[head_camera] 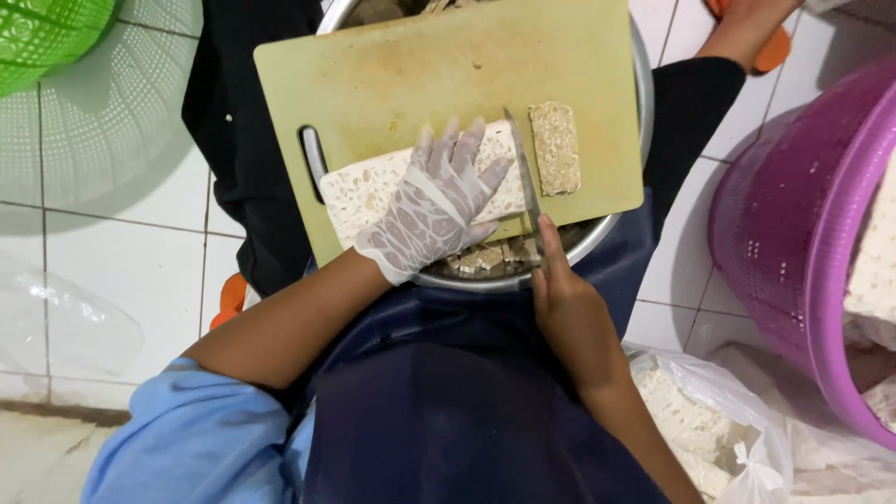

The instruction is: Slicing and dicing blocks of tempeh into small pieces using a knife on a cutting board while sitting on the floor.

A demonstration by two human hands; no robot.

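Observation:
A yellow-green cutting board [411, 75] lies across a metal bowl [623, 217] on my lap. On the board rests a long white tempeh block [359, 191]. My left hand [434, 205], in a thin clear plastic glove, presses flat on the block. My right hand [569, 313] is bare and grips a knife [525, 173], its blade standing on the block's right end. A cut slice [555, 147] lies just right of the blade. Small tempeh cubes [490, 257] show in the bowl below the board's near edge.
A purple plastic basket [793, 233] with white tempeh blocks stands at the right. A clear bag of more tempeh [700, 420] lies at the lower right. A green basket [42, 33] and a white basket [103, 112] sit at the upper left on the white tiled floor.

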